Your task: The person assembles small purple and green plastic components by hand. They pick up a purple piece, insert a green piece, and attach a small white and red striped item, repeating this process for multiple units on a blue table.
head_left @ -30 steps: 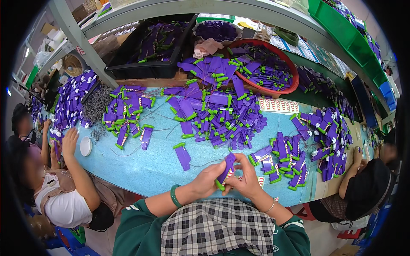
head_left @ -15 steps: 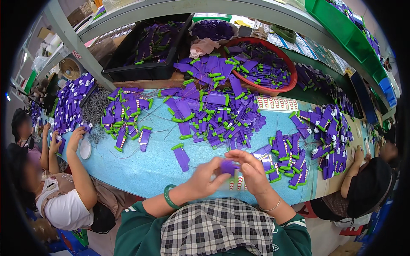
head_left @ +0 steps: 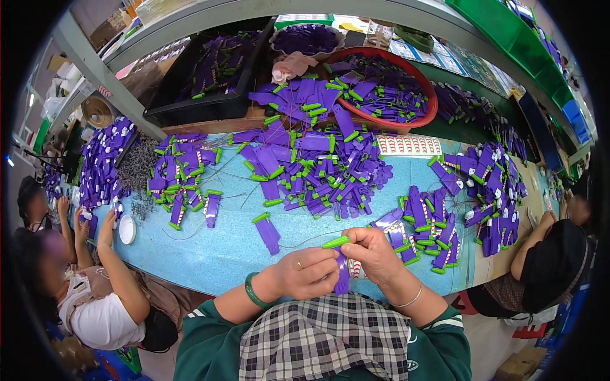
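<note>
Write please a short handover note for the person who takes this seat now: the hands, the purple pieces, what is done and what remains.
Left hand: closed on the purple piece.
Right hand: pinches its green cap.
Both are above the blue table edge.
Done: this one seems capped; sorted rows lie at right.
Left: the big loose pile in the middle, more in the red basin.

A light blue bench (head_left: 216, 251) is carrying heaps of purple tags with green caps (head_left: 318, 168); a lone purple tag (head_left: 267, 230) is lying apart; a small white dish (head_left: 127, 229), possibly a lid, is sitting near the left edge; a red basin (head_left: 431, 101) is standing behind.
</note>
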### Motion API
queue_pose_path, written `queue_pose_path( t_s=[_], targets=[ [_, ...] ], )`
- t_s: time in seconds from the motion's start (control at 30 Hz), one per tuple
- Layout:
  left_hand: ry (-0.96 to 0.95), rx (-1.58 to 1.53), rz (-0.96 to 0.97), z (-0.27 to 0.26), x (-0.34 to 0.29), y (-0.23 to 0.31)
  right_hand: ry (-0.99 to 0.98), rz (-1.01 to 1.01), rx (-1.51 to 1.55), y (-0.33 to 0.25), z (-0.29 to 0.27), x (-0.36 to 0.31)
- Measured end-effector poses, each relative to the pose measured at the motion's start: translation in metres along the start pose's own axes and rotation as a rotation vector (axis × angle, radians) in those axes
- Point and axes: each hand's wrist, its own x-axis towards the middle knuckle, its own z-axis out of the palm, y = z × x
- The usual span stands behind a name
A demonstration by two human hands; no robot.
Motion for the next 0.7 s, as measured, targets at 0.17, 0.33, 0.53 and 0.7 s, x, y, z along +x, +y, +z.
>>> queue_pose_path(
  t_s=[0.17,0.33,0.53,0.7],
  targets=[
    [0.003,0.018,0.035,-0.003,0.001,0.001,0.010,0.173,0.081,0.013,0.000,-0.007],
    [-0.040,-0.031,-0.025,-0.003,0.001,0.005,-0.123,0.245,-0.172,0.003,-0.004,-0.031],
    [0.020,-0.191,-0.346,0.013,-0.007,0.009,0.041,-0.207,-0.541,0.007,-0.025,-0.040],
    [-0.165,-0.546,-0.817,0.023,0.004,0.008,0.064,-0.535,-0.983,0.020,-0.031,-0.028]
  ],
)
